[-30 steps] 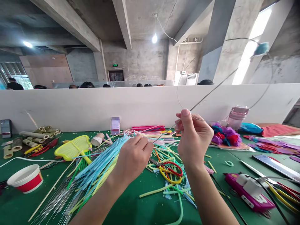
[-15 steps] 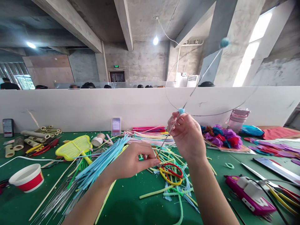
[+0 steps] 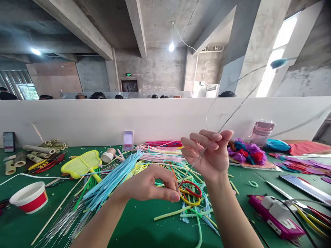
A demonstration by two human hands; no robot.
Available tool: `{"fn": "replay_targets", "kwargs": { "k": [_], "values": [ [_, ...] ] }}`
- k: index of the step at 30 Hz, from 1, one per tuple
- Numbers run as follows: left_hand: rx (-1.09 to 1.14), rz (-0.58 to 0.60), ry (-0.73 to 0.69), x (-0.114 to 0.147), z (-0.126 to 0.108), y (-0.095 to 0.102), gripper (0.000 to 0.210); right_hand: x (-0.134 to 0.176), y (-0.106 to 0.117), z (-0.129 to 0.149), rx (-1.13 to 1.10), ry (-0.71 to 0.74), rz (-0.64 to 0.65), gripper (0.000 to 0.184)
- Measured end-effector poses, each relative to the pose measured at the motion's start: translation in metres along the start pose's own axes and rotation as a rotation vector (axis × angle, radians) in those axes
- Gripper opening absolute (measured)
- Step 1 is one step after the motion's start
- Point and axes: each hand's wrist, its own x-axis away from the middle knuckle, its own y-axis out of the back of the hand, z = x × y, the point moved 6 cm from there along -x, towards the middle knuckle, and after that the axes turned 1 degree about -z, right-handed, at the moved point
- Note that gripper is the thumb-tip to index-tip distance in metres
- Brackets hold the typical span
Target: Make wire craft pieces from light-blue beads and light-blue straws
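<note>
Green table (image 3: 144, 227) — wire (image 3: 192, 167) pinched in left hand (image 3: 147, 184), right hand (image 3: 210, 153) open.

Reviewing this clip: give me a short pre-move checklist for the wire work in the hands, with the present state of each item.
1. Lower end of the wire pinched by the left hand: ok, thumb and fingertips close on it.
2. Right hand guiding the wire: ok, the wire runs between its fingers, which are loosely spread.
3. Blue tip in sight: ok, high at the right, blurred.
4. Wire clear of the white partition: cannot tell, depth is unclear.
5. Scissors within reach: ok, on the green table just past the left hand.
6. Blue straws apart from the wire: ok, left of the left hand.
</note>
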Motion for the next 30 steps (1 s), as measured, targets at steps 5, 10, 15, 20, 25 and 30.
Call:
{"fn": "replay_targets", "kwargs": {
  "k": [5,10,15,20,25,30],
  "values": [
    [-0.263,-0.104,0.021,-0.001,-0.001,0.003,0.022,-0.001,-0.002,0.001,0.046,0.042,-0.071,0.043],
    [-0.675,-0.260,-0.028,-0.002,0.002,0.008,0.029,0.002,0.013,-0.001,0.245,0.123,-0.294,0.036],
    [-0.938,-0.340,-0.056,-0.003,0.008,0.009,0.027,0.008,0.021,0.006,0.464,0.310,-0.450,0.035],
    [-1.034,-0.359,-0.038,-0.004,0.011,0.009,0.026,0.008,0.020,0.008,0.563,0.344,-0.442,0.032],
    [-1.043,-0.383,0.057,-0.005,0.019,0.013,0.027,0.004,0.024,0.007,0.585,0.306,-0.411,0.029],
    [-0.873,-0.444,0.087,-0.003,0.021,0.018,0.020,0.000,0.030,0.003,0.616,0.261,-0.397,0.031]
  ]
}}
